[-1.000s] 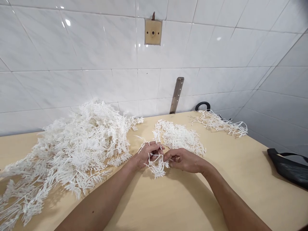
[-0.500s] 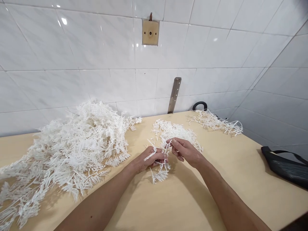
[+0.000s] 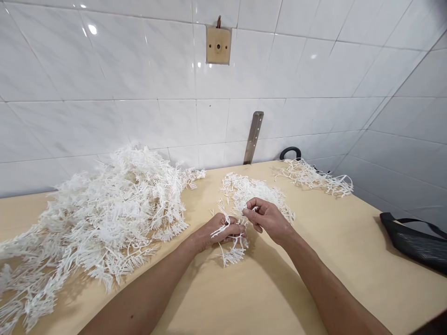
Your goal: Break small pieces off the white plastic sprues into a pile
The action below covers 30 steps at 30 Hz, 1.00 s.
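Observation:
A white plastic branch sprig [image 3: 233, 255] with thin forked twigs is held in my left hand [image 3: 223, 229], its fingers closed round the stem. Some twigs stick up above the hand and others hang below it over the table. Just to the right, my right hand [image 3: 263, 216] pinches with thumb and forefinger at the upper part of the sprig; the exact bit between the fingertips is too small to make out. Behind both hands lies a small heap of white plastic sprig pieces [image 3: 256, 190], partly covered by my right hand.
A large pile of white branches [image 3: 118, 209] spreads over the table's left side. Bare stems [image 3: 314, 177] lie at the back right beside a black ring-shaped handle [image 3: 290, 152]. A black bag [image 3: 415, 239] rests at the right edge. A metal strip [image 3: 253, 138] leans on the tiled wall.
My right hand has shifted slightly, its fingertips now closer together at the sprig's top. My left hand stays nearly in place, still holding the sprig.

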Motion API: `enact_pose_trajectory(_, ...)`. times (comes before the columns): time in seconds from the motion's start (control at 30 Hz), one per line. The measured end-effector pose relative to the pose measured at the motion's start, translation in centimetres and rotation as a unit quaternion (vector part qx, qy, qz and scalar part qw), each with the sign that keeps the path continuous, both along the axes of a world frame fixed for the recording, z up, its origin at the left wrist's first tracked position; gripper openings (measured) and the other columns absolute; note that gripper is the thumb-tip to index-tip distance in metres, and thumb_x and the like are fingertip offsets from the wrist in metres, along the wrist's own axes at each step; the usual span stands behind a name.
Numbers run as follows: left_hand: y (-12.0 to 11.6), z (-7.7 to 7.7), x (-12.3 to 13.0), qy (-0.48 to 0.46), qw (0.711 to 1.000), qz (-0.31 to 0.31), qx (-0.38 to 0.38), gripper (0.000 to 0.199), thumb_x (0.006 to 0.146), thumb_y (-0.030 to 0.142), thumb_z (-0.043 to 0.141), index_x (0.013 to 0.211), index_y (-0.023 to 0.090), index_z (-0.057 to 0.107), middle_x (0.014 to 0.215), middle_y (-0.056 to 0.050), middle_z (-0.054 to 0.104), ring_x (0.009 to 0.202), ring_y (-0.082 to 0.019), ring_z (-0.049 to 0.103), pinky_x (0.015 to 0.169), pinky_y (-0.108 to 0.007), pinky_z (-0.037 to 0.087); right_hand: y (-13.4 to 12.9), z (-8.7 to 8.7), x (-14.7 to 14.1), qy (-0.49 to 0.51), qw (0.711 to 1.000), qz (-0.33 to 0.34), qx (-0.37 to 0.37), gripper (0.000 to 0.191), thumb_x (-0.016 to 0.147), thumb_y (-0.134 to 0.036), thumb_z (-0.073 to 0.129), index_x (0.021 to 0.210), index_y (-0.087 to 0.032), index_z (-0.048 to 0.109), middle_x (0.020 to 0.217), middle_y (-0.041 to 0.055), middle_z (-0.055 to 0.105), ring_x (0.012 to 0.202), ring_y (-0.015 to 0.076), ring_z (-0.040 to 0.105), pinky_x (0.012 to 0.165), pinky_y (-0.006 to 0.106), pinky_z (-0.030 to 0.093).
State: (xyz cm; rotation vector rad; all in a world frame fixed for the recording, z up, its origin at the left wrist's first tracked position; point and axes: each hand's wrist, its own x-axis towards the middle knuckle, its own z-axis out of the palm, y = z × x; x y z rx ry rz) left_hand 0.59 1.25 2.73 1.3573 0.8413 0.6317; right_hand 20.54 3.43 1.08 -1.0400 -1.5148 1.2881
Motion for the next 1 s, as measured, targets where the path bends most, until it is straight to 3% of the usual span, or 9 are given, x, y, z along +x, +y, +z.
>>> enact_pose_trajectory(0.1,0.4,-0.8,-0.1,-0.036,0.999,0.002,-0.026,0.042,0.071,0.05,0.075,0.062,0.016,0.053,0.056,0.005,0.044,0.048,-0.006,0.034,0.046,-0.022,0.022,0.1,-0.1,-0.2,0.02,1.0,-0.02,0.002,0.035,0.076,-0.05,0.075,0.083,-0.02,0.058,0.056,-0.0069,0.047,0.041,0.0073,0.04,0.04,0.022,0.031)
enact_pose_trajectory(0.23,1.1,-1.5,-0.3,-0.059,0.997,-0.002,-0.051,0.041,0.073,0.053,0.073,0.071,0.014,0.061,0.06,0.001,0.055,0.043,-0.005,0.038,0.04,-0.022,0.02,0.3,-0.1,-0.1,0.058,0.997,-0.043,-0.008,0.034,0.075,-0.048,0.076,0.083,-0.021,0.058,0.061,-0.0056,0.052,0.042,0.0068,0.039,0.039,0.022,0.031)
enact_pose_trajectory(0.4,1.4,-1.7,-0.4,-0.099,0.992,0.039,-0.063,0.043,0.071,0.052,0.076,0.08,0.011,0.066,0.072,-0.005,0.065,0.046,-0.007,0.049,0.039,-0.02,0.031,0.5,-0.2,0.1,0.063,0.996,-0.068,-0.019,0.036,0.074,-0.051,0.077,0.082,-0.02,0.06,0.06,-0.0044,0.053,0.043,0.007,0.039,0.04,0.023,0.033)
enact_pose_trajectory(0.53,1.4,-1.5,-0.2,-0.109,0.988,0.072,-0.076,0.045,0.072,0.056,0.073,0.078,0.011,0.065,0.064,-0.003,0.062,0.047,-0.009,0.052,0.042,-0.021,0.035,0.4,-0.2,0.0,0.079,0.995,-0.048,-0.029,0.037,0.074,-0.052,0.076,0.084,-0.019,0.063,0.057,-0.0047,0.048,0.048,0.0089,0.042,0.042,0.022,0.036)
enact_pose_trajectory(0.7,1.3,-1.6,0.1,-0.09,0.987,0.106,-0.078,0.047,0.077,0.06,0.065,0.076,0.013,0.063,0.054,0.0,0.057,0.042,-0.009,0.049,0.04,-0.022,0.03,0.5,-0.3,-0.1,0.087,0.994,-0.051,-0.04,0.038,0.073,-0.048,0.078,0.091,-0.018,0.064,0.058,-0.0041,0.05,0.049,0.0098,0.044,0.042,0.023,0.038)
enact_pose_trajectory(1.0,1.1,-1.2,0.3,-0.089,0.986,0.124,-0.072,0.049,0.076,0.062,0.065,0.074,0.013,0.063,0.052,-0.001,0.056,0.041,-0.01,0.047,0.039,-0.022,0.029,0.6,-0.4,-0.2,0.089,0.993,-0.071,-0.042,0.038,0.07,-0.05,0.079,0.087,-0.019,0.065,0.059,-0.0038,0.052,0.049,0.0095,0.044,0.041,0.023,0.038)
